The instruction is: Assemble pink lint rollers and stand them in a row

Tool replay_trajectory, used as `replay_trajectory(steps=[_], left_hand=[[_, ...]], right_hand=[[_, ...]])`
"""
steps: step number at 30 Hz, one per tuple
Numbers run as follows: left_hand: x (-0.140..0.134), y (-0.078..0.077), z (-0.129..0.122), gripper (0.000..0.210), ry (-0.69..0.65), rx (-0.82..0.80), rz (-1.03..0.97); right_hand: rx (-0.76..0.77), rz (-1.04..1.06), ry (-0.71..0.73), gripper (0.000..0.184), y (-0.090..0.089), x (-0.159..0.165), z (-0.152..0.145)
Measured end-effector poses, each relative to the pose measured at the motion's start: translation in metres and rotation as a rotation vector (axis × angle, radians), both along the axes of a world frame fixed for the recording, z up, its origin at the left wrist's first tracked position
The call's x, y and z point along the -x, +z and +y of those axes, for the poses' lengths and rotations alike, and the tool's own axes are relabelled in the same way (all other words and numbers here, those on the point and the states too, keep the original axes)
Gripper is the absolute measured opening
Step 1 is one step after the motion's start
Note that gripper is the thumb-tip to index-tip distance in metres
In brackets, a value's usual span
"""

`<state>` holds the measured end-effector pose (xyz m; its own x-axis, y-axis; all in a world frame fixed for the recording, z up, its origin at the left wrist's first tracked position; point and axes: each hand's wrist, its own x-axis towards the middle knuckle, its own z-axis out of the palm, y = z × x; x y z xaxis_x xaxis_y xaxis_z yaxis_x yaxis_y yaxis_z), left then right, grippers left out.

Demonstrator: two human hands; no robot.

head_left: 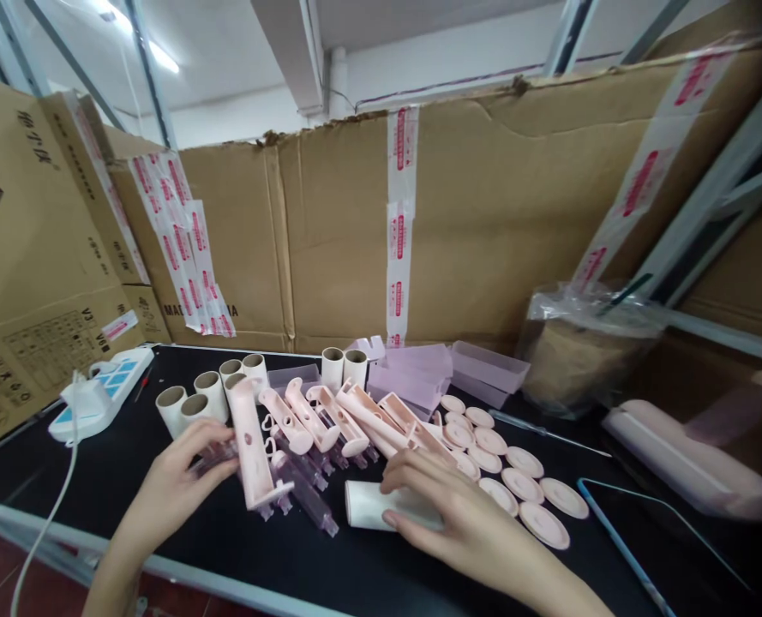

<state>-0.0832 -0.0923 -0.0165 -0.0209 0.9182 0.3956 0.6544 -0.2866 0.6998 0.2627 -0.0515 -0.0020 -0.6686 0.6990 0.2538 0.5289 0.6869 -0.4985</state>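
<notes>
The right grip (454,506) is curled over a white tube (369,506) lying on its side near the middle of the table's (213,540) front edge, thumb on the near side and fingertips on top. Because the tube is round, it could roll toward that edge if those fingers slackened, and nothing visible in front would stop it.

The left grip (175,471) pinches a clear purple piece (217,453) between thumb and fingers, farther left and back from the same edge. Just beside its fingertips, a pink holder (255,454) seems to rest aslant over a loose heap of purple parts (313,504); a nudge from the knuckles, or a shift in the heap, could send it sliding.

Close behind that grip, several tubes (213,398) stand on end toward the table's back left corner. They look easy to topple, so a careless backward reach might knock one into the next.

Toward the right side of the table, flat pink discs (523,485) lie loose beyond the right forearm, some overlapping. A sleeveless arm sweeping sideways there could scatter them toward the screwdriver (554,431) behind
</notes>
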Motion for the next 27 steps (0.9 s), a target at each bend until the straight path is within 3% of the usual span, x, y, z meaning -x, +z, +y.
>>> replay_trajectory(steps=[5, 9, 14, 20, 27], left_hand=[[-0.018, -0.015, 0.035, 0.025, -0.083, 0.035, 0.149], [-0.026, -0.027, 0.053, 0.021, -0.032, 0.001, 0.204], [-0.028, -0.038, 0.056, 0.027, 0.047, -0.102, 0.368], [-0.030, -0.035, 0.049, 0.046, 0.041, -0.194, 0.434], [-0.037, -0.027, 0.048, 0.044, 0.074, -0.356, 0.447]], right_hand=[[-0.001, -0.097, 0.001, 0.012, 0.000, 0.001, -0.001], [0.012, -0.112, -0.024, 0.026, 0.001, 0.000, -0.003], [0.012, -0.105, -0.033, 0.033, 0.001, 0.000, -0.002], [-0.010, -0.110, -0.036, 0.037, -0.003, 0.002, 0.000], [-0.050, -0.082, -0.015, 0.038, -0.002, 0.000, 0.002]])
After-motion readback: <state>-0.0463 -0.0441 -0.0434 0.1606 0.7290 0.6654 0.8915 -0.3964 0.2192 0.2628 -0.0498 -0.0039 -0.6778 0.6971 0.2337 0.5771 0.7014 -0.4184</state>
